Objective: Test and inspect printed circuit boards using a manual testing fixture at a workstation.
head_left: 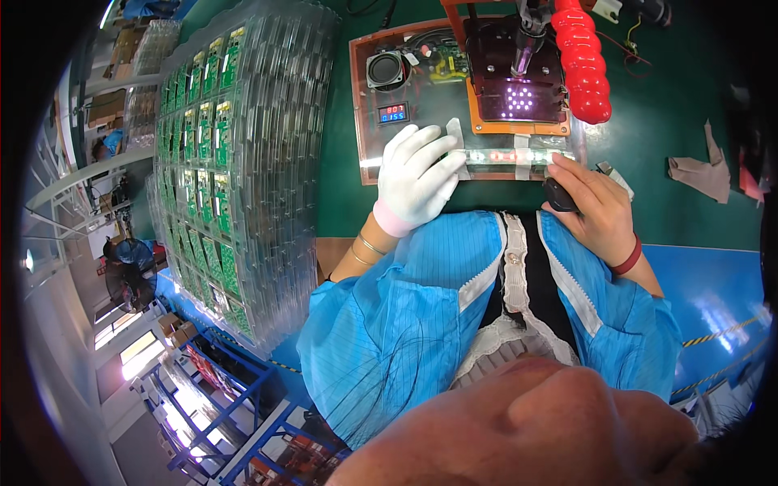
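My left hand (pixel 419 172), in a white knit glove, lies with its fingers stretched out over the left end of a narrow strip with glowing lights (pixel 501 156). This strip lies across the front of a clear-topped test fixture (pixel 364 105), and pieces of whitish tape show by it. Bare and with a red band at the wrist, my right hand (pixel 596 202) curls round a black rounded object (pixel 559 194). Its fingertips reach the strip's right end. What the black object is stays partly hidden by the hand.
Tall stacked clear trays with green circuit boards (pixel 212 134) stand at the left. The fixture bears a speaker (pixel 387 70), a small digital meter (pixel 394 112) and a dark panel with lit dots (pixel 519 99). A red bulbous handle (pixel 585 65) hangs above. A beige cloth scrap (pixel 703 170) lies right.
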